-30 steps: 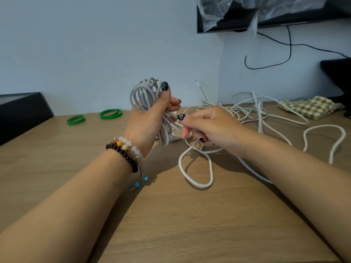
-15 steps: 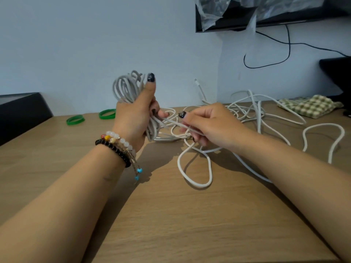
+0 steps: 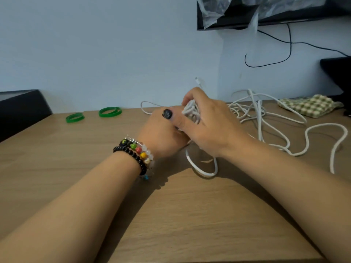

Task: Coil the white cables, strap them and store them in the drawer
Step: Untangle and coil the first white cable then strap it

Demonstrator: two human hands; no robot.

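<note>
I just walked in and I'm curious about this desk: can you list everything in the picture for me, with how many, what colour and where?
Coiled cable bundle: one, white, gripped between both hands above the table.
Loose cables: a tangle, count unclear, white, spread over the table's right half.
Bands: two stacks of green rings, back left of the table.
Checked cloth: one, green and cream, far right by the wall.
Table: one, light wood.
Black cord: one, hanging on the wall, upper right.
Dark shelf with plastic wrap: one, top right.
Black box: one, left edge.
Bracelets: several, black and multicoloured beads, left wrist.
Left hand: holds the bundle.
Right hand: curled over the bundle.
</note>
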